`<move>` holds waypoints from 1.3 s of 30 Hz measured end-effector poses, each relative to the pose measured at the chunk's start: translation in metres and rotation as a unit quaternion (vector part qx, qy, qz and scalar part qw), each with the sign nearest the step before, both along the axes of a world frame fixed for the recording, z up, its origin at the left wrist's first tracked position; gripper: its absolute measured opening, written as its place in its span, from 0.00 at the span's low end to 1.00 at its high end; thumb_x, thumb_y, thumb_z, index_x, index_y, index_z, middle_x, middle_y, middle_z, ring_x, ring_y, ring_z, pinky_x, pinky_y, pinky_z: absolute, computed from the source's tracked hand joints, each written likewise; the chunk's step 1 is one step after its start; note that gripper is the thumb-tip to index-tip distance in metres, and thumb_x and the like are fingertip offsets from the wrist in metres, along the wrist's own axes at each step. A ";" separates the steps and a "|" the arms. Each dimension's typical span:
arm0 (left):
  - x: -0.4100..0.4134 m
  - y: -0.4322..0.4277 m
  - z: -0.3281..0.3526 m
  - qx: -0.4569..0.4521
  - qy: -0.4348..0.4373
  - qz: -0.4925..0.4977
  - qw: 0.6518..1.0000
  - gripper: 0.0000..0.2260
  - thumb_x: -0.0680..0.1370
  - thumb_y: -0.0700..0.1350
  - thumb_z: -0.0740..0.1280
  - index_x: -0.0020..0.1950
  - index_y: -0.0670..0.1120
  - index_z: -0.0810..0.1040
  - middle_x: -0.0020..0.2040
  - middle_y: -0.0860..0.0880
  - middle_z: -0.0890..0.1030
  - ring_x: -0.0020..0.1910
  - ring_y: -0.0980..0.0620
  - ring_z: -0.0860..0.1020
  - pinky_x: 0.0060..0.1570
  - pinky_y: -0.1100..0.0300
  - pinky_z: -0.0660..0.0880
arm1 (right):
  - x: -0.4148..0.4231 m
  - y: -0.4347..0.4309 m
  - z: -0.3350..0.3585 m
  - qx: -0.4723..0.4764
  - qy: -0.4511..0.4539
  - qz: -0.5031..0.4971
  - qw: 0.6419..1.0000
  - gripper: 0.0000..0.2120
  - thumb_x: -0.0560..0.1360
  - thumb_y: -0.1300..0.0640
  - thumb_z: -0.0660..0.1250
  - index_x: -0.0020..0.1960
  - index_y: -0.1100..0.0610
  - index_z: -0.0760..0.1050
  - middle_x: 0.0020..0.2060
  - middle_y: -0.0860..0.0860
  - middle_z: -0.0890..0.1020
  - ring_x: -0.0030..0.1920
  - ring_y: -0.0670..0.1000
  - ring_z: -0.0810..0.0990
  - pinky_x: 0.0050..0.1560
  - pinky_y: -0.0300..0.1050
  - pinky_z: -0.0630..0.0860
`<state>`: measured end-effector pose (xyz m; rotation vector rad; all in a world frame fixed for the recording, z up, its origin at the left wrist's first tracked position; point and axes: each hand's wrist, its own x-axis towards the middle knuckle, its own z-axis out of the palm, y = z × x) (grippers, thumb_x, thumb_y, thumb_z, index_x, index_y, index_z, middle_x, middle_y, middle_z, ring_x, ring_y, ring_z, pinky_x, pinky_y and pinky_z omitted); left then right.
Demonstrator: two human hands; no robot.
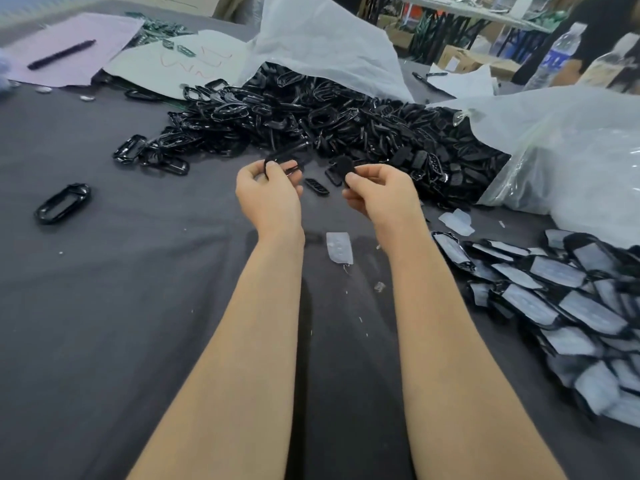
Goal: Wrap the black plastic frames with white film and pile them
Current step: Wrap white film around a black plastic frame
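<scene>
In the head view, a black oval frame (284, 154) is gripped at its near end by the curled fingers (273, 168) of the left hand (268, 194) and held above the counter (121, 306), which is covered in dark grey cloth. A small black piece (343, 167) is pinched by the fingers (360, 176) of the right hand (379, 194); what kind of part it is cannot be told. Just beyond both hands a heap of unwrapped frames (311, 123) is spilled from two translucent bags (571, 150). A pile of film-wrapped frames (561, 306) is stacked at the right and cut off by the picture's edge. A loose piece of white film (339, 247) is laid between the forearms. A lone frame (64, 203) is set well apart at the left, and a broad stretch of cloth is seen between it and the left forearm. The counter's far edge is seen behind the bags.
</scene>
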<state>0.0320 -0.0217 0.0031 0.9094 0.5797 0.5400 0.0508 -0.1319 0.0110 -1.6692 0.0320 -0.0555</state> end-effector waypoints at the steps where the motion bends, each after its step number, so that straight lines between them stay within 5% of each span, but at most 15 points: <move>1: -0.003 -0.006 0.000 0.009 -0.005 -0.007 1.000 0.07 0.82 0.37 0.56 0.48 0.47 0.69 0.41 0.50 0.81 0.35 0.57 0.80 0.29 0.67 0.73 | -0.005 -0.005 0.002 0.015 0.000 0.004 1.000 0.08 0.76 0.66 0.66 0.41 0.56 0.73 0.35 0.51 0.79 0.30 0.43 0.78 0.36 0.33 0.78; 5: -0.015 -0.031 -0.003 0.072 -0.021 -0.048 0.996 0.07 0.82 0.37 0.57 0.47 0.48 0.68 0.41 0.50 0.81 0.35 0.56 0.81 0.33 0.65 0.74 | -0.023 -0.019 0.000 0.066 -0.013 0.003 0.998 0.07 0.76 0.69 0.64 0.50 0.59 0.72 0.39 0.54 0.79 0.31 0.43 0.81 0.38 0.35 0.79; 9: -0.026 -0.044 -0.007 0.131 -0.030 -0.082 0.988 0.09 0.81 0.38 0.57 0.45 0.50 0.69 0.40 0.51 0.82 0.34 0.57 0.82 0.40 0.61 0.78 | -0.038 -0.029 -0.008 0.073 -0.043 0.014 0.996 0.18 0.76 0.70 0.64 0.60 0.53 0.71 0.42 0.54 0.77 0.34 0.43 0.82 0.40 0.35 0.78; 14: -0.031 -0.047 -0.015 0.164 -0.033 -0.110 0.980 0.08 0.81 0.38 0.59 0.46 0.50 0.70 0.42 0.50 0.83 0.38 0.55 0.83 0.39 0.62 0.79 | -0.042 -0.031 -0.018 0.074 -0.050 -0.025 0.996 0.10 0.76 0.69 0.65 0.55 0.58 0.71 0.42 0.53 0.79 0.36 0.44 0.81 0.39 0.34 0.78; 18: -0.029 -0.043 -0.017 0.196 -0.030 -0.127 0.972 0.07 0.81 0.39 0.60 0.48 0.50 0.72 0.42 0.52 0.83 0.39 0.55 0.84 0.42 0.59 0.80 | -0.038 -0.031 -0.017 -0.031 -0.112 -0.049 0.992 0.07 0.76 0.67 0.65 0.45 0.55 0.75 0.38 0.50 0.80 0.38 0.45 0.80 0.44 0.38 0.79; 21: -0.029 -0.043 -0.018 0.229 -0.030 -0.151 0.961 0.05 0.80 0.39 0.62 0.50 0.48 0.74 0.42 0.51 0.82 0.37 0.56 0.84 0.40 0.61 0.80 | -0.040 -0.027 -0.018 -0.122 -0.151 -0.062 0.979 0.07 0.76 0.65 0.65 0.46 0.55 0.77 0.40 0.50 0.81 0.44 0.49 0.80 0.51 0.44 0.78; 28: -0.031 -0.046 -0.018 0.296 -0.036 -0.191 0.935 0.05 0.79 0.37 0.65 0.53 0.44 0.74 0.50 0.43 0.82 0.46 0.49 0.83 0.49 0.54 0.80 | -0.040 -0.027 -0.019 -0.160 -0.166 -0.113 0.966 0.08 0.76 0.62 0.66 0.54 0.56 0.77 0.46 0.52 0.78 0.43 0.45 0.75 0.50 0.38 0.73; 31: -0.032 -0.045 -0.018 0.272 -0.047 -0.189 0.942 0.04 0.79 0.37 0.64 0.52 0.45 0.74 0.46 0.46 0.83 0.40 0.54 0.83 0.45 0.60 0.81 | -0.037 -0.028 -0.022 -0.090 -0.092 -0.132 0.983 0.11 0.76 0.58 0.68 0.57 0.55 0.73 0.49 0.52 0.78 0.42 0.42 0.75 0.52 0.39 0.73; 34: -0.031 -0.045 -0.019 0.262 -0.049 -0.187 0.946 0.04 0.79 0.37 0.65 0.52 0.45 0.74 0.47 0.46 0.82 0.38 0.55 0.83 0.42 0.63 0.80 | -0.035 -0.030 -0.020 0.059 -0.022 -0.094 0.994 0.03 0.77 0.61 0.66 0.51 0.57 0.74 0.40 0.51 0.80 0.37 0.45 0.79 0.42 0.38 0.78; 39: -0.031 -0.045 -0.020 0.269 -0.045 -0.186 0.944 0.05 0.79 0.38 0.65 0.51 0.47 0.74 0.49 0.43 0.82 0.39 0.54 0.83 0.44 0.60 0.81 | -0.033 -0.030 -0.021 0.047 -0.037 -0.096 0.994 0.04 0.77 0.63 0.65 0.46 0.55 0.74 0.38 0.50 0.79 0.33 0.43 0.78 0.37 0.34 0.77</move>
